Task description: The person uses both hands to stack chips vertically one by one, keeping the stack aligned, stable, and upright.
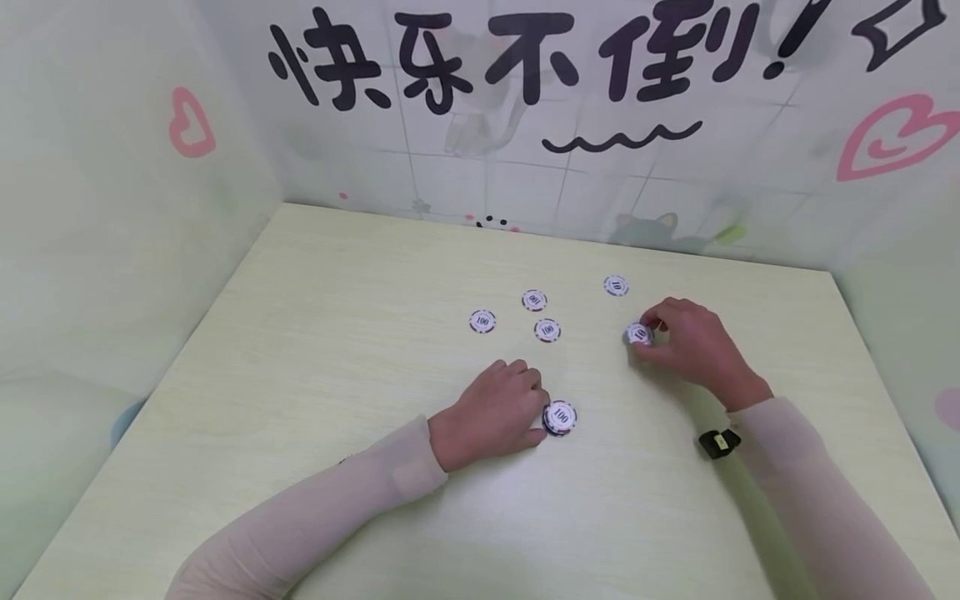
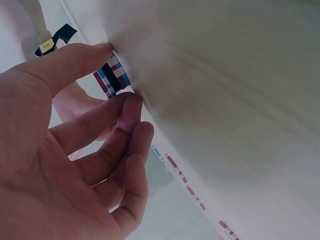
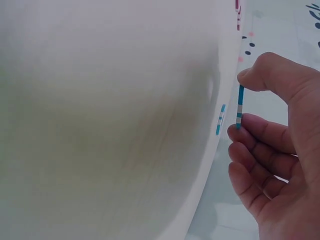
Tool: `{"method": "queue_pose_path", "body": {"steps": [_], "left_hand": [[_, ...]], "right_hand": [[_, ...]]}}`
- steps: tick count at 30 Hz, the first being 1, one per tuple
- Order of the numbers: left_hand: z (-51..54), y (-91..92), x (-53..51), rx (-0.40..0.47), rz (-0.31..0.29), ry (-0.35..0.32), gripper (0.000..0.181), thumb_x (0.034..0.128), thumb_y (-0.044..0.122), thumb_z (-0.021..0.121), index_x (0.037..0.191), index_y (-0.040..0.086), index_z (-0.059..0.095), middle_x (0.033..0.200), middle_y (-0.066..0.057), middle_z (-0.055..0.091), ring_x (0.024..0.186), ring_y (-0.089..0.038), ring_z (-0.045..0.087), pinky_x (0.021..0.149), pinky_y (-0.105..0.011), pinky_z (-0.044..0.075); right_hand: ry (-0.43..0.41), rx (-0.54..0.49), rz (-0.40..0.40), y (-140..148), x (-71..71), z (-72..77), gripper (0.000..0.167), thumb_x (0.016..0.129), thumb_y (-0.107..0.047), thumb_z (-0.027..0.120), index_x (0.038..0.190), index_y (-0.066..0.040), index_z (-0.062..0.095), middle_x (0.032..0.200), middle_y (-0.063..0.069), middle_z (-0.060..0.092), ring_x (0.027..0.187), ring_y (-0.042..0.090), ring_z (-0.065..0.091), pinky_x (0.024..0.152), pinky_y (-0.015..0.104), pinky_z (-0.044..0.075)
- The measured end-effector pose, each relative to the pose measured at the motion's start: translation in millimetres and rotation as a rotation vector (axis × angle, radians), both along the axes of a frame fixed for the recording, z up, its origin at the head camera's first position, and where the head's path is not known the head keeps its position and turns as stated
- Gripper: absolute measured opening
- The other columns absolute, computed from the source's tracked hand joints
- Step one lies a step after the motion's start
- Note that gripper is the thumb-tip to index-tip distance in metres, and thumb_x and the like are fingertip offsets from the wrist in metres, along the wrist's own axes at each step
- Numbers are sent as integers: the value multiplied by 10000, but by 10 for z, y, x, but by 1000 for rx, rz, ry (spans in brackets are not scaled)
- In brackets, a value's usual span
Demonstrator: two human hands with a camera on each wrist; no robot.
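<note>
At the middle of the table, my left hand (image 1: 495, 412) steadies a short stack of poker chips (image 1: 560, 417), its thumb and index finger on either side. The top chip reads 100. In the left wrist view the stack (image 2: 112, 75) shows red, white, blue and black edges. My right hand (image 1: 690, 346) pinches a single poker chip marked 10 (image 1: 639, 334) by its rim, slightly off the table. That chip (image 3: 240, 106) appears edge-on with a blue and white rim in the right wrist view, between thumb and fingertips.
Beyond the hands lie three loose 100 chips (image 1: 483, 322) and one loose 10 chip (image 1: 616, 286), all flat on the pale table (image 1: 337, 317). Light printed walls (image 1: 480, 179) bound its back and sides. A black strap with a yellow label (image 1: 720, 443) is at the right wrist.
</note>
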State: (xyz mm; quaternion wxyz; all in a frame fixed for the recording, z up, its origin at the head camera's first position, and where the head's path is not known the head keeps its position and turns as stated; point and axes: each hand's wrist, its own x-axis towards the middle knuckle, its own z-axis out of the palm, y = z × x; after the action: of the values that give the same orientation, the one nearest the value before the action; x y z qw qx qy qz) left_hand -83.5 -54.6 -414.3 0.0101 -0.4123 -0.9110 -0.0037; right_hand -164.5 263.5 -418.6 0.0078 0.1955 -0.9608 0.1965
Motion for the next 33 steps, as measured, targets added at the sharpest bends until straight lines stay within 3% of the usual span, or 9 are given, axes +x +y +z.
{"method": "queue_pose_path", "body": {"steps": [17, 33], "left_hand": [[0, 19, -9, -3, 4, -19, 303, 973, 412, 836, 1093, 135, 853, 1056, -14, 752, 888, -196, 613, 738, -309, 461], [6, 20, -7, -16, 7, -24, 317, 974, 426, 836, 1110, 141, 859, 1067, -16, 759, 884, -195, 611, 734, -305, 461]], "right_hand": [[118, -20, 90, -205, 231, 2, 280, 845, -204, 894, 1016, -24, 764, 958, 66, 718, 903, 270, 635, 808, 471, 555], [153, -31, 171, -390, 456, 7, 257, 829, -200, 929, 985, -61, 778, 948, 37, 720, 887, 233, 626, 770, 440, 575]]}}
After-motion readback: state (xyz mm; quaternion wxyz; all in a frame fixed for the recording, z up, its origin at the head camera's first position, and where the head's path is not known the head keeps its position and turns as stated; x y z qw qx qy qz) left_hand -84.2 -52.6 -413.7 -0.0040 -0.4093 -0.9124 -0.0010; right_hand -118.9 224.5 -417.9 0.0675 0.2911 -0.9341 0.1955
